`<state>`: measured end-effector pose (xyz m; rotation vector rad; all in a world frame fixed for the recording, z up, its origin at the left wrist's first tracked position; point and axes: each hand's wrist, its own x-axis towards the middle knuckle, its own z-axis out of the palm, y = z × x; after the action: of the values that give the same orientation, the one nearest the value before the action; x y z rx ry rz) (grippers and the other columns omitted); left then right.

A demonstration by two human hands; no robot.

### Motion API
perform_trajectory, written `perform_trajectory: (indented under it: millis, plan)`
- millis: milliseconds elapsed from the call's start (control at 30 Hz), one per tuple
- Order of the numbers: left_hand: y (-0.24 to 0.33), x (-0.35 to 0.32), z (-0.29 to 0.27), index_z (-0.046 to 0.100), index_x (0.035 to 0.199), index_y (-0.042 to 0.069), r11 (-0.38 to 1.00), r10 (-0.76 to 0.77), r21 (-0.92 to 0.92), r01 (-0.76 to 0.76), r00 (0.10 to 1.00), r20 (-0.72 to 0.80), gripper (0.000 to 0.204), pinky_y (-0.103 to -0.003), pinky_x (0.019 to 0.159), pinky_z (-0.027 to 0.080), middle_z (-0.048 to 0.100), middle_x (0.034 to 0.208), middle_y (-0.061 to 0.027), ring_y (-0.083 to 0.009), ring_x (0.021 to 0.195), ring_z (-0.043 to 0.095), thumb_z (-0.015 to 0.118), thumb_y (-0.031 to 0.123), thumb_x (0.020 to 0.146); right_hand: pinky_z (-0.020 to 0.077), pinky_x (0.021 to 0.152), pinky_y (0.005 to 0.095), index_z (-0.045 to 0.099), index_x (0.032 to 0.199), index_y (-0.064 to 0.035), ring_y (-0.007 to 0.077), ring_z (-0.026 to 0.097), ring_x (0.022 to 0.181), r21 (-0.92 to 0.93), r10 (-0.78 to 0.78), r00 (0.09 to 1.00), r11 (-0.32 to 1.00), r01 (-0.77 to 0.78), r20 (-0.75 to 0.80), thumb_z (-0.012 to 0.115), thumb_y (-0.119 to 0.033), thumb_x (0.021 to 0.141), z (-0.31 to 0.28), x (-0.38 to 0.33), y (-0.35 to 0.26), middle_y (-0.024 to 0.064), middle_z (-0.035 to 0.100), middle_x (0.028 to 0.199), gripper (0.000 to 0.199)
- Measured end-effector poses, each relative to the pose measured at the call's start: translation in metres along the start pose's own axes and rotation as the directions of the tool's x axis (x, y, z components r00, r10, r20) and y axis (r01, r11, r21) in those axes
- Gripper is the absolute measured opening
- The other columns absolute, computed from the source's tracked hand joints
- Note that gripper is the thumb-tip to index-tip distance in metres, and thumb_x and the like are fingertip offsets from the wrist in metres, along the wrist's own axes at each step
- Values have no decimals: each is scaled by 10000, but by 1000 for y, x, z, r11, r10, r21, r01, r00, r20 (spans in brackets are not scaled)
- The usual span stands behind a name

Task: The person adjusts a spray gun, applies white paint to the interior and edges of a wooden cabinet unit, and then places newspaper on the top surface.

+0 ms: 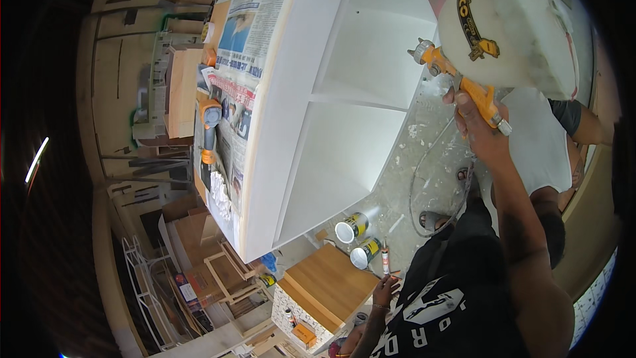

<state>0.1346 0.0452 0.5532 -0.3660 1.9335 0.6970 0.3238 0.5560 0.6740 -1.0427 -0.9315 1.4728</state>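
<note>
My right hand [483,129] grips an orange paint spray gun [474,93] by its handle. A large whitish cup [523,33] with a dark label sits against the gun, its nozzle pointing left toward a white cabinet [358,152]. The cabinet's shelved inside faces me, and the nozzle stands apart from it. Low in the view, my left hand [384,292] hangs with its fingers loosely apart and nothing visible in them. Just above those fingers in the view, a sealant tube [385,260] is on the floor. A thin hose [412,199] loops near my feet.
Newspaper [242,30] covers the cabinet's side, with an orange-grey power tool [210,116] on it. Two paint cans [351,227] stand by a wood-topped box [331,278]. Another person in a white shirt [540,132] is close on the right. Wooden frames [232,272] lie lower left.
</note>
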Motion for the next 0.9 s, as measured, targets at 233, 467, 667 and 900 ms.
perform_trajectory:
  millis: [233,467,667,900]
  plan:
    - [0,4,-1,427,1380,11,999,26,-33,-26,1000,-3,519,-351,772,538,662,1163,-126,-223,988,659,590,260,954,348,515,227,671,911,-29,42,437,564,-88,10,998,996,-5,55,648,-289,953,3,-12,0,-47,510,641,264]
    - [-3,3,4,436,1374,16,998,32,-45,-33,999,-1,505,-351,771,538,661,1164,-129,-234,1009,661,586,249,952,383,556,236,659,952,-14,67,477,613,-34,-114,983,992,120,141,670,-184,934,10,-24,8,-25,552,703,171]
    - [-14,6,4,488,1345,57,999,22,-30,-22,1000,-3,455,-338,747,538,663,1159,-116,-227,992,670,587,263,951,422,585,232,644,1013,-9,67,511,663,-35,-58,978,997,67,200,643,-154,941,15,-38,20,9,627,827,162]
    - [-21,4,5,518,1328,99,996,23,-85,-24,1000,-8,430,-314,741,536,671,1122,-89,-207,988,671,601,261,938,425,588,227,651,1009,-36,59,489,629,-175,4,965,984,44,263,605,-166,964,23,-61,29,-7,620,843,145]
